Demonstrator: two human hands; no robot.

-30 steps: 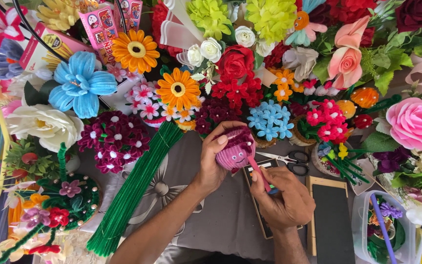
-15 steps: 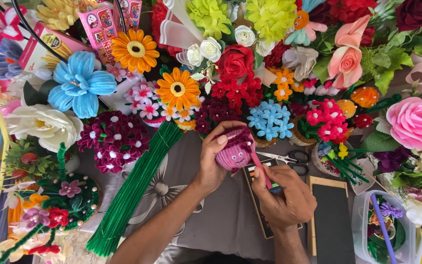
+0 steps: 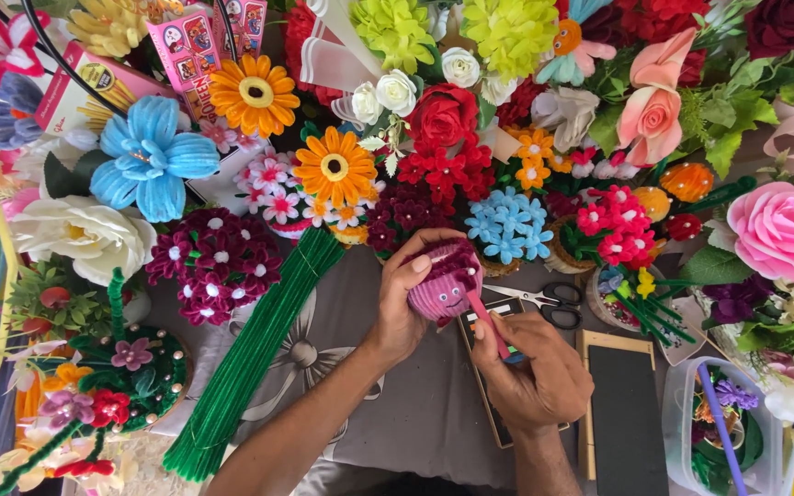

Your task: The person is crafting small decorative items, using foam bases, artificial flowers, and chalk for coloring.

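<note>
1. The surface [image 3: 342, 367] was covered by a grey cloth with a pale flower print, and only its lower middle part showed bare.
2. At the centre of the frame the left hand [image 3: 403, 298] curled around a pink ball-shaped toy [image 3: 446, 285] with small eyes, thumb over its top and fingers behind it.
3. Just below and right of it, the right hand [image 3: 530, 372] pinched a thin pink stick [image 3: 489, 323] whose upper end touched the toy's lower right side.
4. A bundle of green fuzzy wires [image 3: 250, 354] lay slanted from the centre toward the lower left.
5. Scissors [image 3: 544, 298] rested right of the toy, near a dark slate board [image 3: 627, 418] with a wooden frame at lower right.
6. A clear plastic box [image 3: 723, 432] of odds and ends sat in the lower right corner.
7. Handmade flowers crowded the top and sides: a blue flower [image 3: 151, 156] at upper left, an orange daisy [image 3: 334, 167] above the toy, a pink rose [image 3: 788, 230] at the right edge.
8. Nothing of the room beyond showed.
</note>
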